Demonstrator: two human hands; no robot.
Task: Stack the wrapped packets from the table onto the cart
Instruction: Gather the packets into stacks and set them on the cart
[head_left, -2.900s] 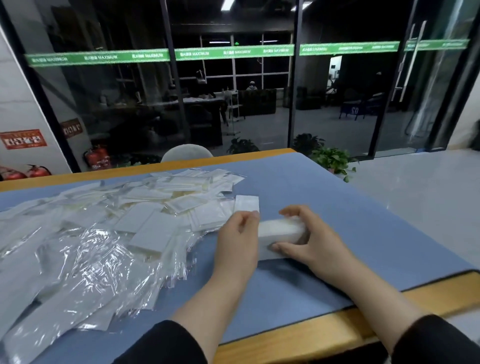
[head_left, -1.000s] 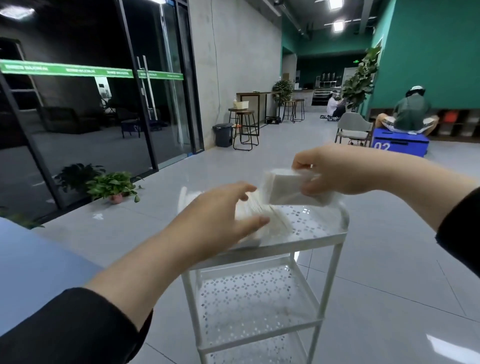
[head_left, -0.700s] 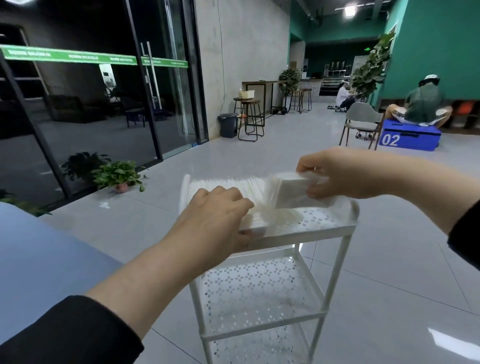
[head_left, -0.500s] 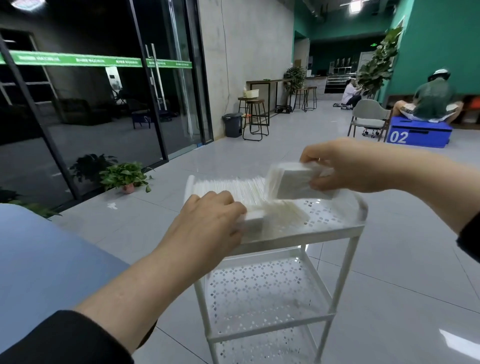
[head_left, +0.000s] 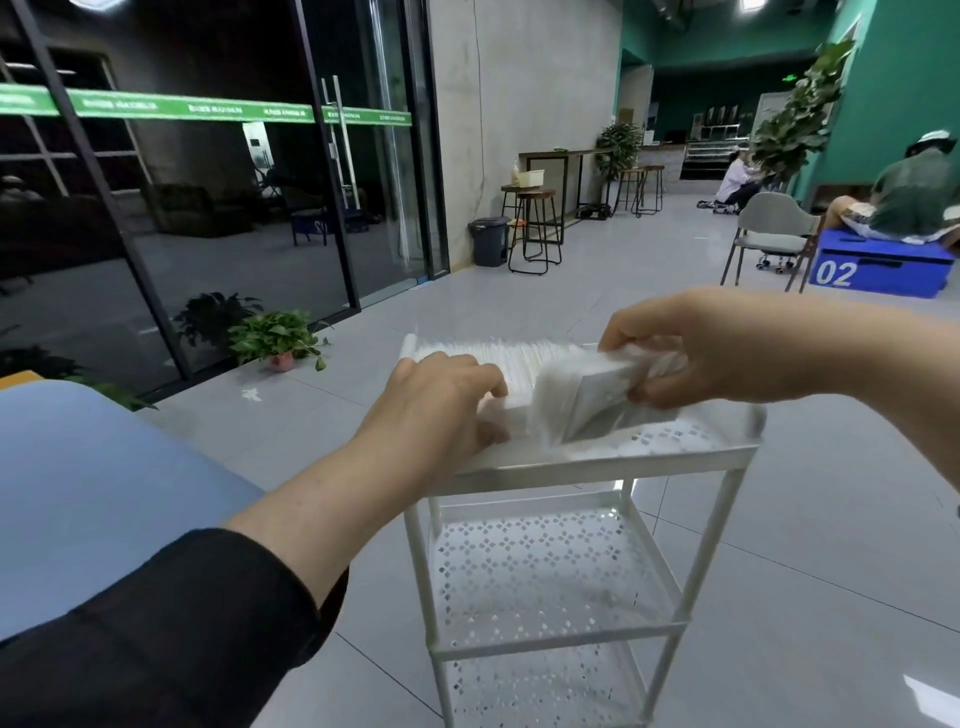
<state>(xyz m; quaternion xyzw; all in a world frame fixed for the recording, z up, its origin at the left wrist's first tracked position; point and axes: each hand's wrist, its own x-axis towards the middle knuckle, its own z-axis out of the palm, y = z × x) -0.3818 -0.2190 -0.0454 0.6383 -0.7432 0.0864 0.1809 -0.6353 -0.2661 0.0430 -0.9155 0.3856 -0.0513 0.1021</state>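
Since half a second ago my right hand has brought its bundle of wrapped packets down from above the row until the lower edge meets the top shelf of the cart. My left hand has barely shifted against the row of packets already stacked.

I judge this to be the placing step: the new bundle is going in at the near end of the row, still tilted, its top leaning towards the right hand. Next I need to tip it upright against the row, then let go without the loose plastic springing the bundle apart.

The right hand is clamped on the bundle, fingers curled over its top and thumb underneath. The left hand lies on the end of the row with fingers bent over the packets, bracing them; whether it actually grips any or merely presses I can't quite tell, since motion blur smears the fingertips.

The blue tabletop shows at the lower left, and no packets on it are in view.
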